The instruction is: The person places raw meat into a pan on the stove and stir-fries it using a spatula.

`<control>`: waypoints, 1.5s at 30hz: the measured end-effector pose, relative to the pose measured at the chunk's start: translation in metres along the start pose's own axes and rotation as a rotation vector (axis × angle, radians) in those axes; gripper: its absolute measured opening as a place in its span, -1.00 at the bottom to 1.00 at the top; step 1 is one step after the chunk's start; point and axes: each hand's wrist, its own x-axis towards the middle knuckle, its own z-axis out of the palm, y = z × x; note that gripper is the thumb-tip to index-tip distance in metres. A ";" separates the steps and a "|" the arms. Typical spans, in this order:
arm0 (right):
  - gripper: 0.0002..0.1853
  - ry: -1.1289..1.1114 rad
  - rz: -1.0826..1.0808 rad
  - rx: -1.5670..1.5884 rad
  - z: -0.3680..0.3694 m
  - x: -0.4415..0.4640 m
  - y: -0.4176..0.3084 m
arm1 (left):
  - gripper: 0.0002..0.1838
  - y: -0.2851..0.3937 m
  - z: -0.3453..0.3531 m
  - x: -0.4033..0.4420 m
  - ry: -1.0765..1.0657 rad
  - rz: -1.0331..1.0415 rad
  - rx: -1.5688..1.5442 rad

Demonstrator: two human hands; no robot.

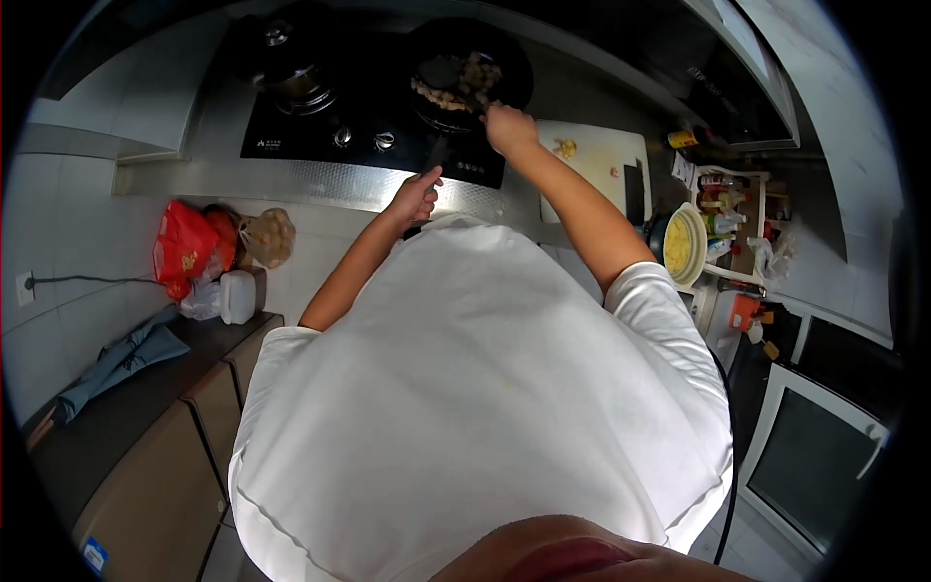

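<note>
A dark wok (519, 73) sits on the right burner of the black stove (291, 136), with pale chunks of food (480, 73) inside. Near the stove's front edge, my left hand (417, 199) is closed around the wok's dark handle (436, 155). My right hand (509, 129) is closed at the wok's lower right rim, gripping a dark spatula whose flat head (441, 72) rests among the food. The spatula's handle is mostly hidden by my fingers.
A lidded pot (296, 82) stands on the left burner. A white cutting board (592, 155) with yellowish pieces and a knife (634, 194) lies right of the stove, beside a pot of yellow food (679, 242). Bottles (722, 223) fill a rack; a red bag (184, 242) is at left.
</note>
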 end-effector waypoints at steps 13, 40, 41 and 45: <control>-0.71 -0.089 0.015 -0.022 0.006 -0.001 -0.006 | -0.60 -0.006 0.004 0.002 0.065 0.019 -0.025; -0.70 -0.158 0.151 0.003 -0.008 0.021 0.031 | -0.62 -0.004 0.004 0.003 0.049 0.016 -0.009; -0.70 -0.155 0.152 0.004 -0.001 0.028 0.040 | -0.62 -0.005 0.004 0.003 0.067 0.009 0.000; -0.66 -0.149 0.150 0.058 -0.001 0.030 0.070 | -0.61 -0.005 0.004 0.003 0.068 0.014 -0.001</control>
